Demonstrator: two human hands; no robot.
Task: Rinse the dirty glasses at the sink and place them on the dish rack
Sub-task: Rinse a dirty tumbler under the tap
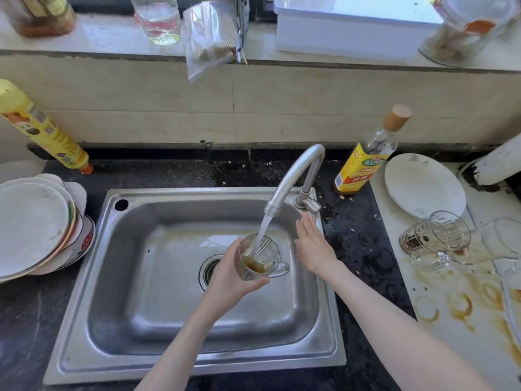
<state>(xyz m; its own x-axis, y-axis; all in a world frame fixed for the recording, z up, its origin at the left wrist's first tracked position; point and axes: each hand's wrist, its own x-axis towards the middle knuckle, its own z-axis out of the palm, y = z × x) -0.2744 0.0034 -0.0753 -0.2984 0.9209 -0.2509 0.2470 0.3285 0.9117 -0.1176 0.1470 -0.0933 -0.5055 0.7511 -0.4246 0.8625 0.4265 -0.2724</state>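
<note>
Left hand: the left hand point(225, 280) is wrapping its fingers and thumb around a glass mug point(260, 256), gripping it from the left side and tilting its mouth up toward the spout
Glass mug: it is hanging over the middle of the sink basin, just right of the drain point(210, 270), with its handle pointing right and brown residue pooling in its lower side
Water: a stream point(262, 232) is running from the faucet spout point(290, 179) straight into the mug's mouth
Right hand: the right hand point(313, 246) is lying flat with straight fingers, holding nothing, its fingertips reaching up next to the faucet lever point(311, 206) at the basin's right rim; whether they are touching it is unclear
Sink: the steel sink point(118, 277) is showing bare basin floor to the left of and below the mug
Right counter: more dirty glasses point(435, 238) are lying tipped on a pale, brown-ringed surface point(451, 320), well apart from the sink, with a white plate point(423, 190) behind them and a yellow-labelled bottle point(363, 162) near the faucet base
Left counter: a stack of plates point(36, 224) is sitting just beside the sink's left edge, with a yellow bottle point(42, 131) leaning behind it
</note>
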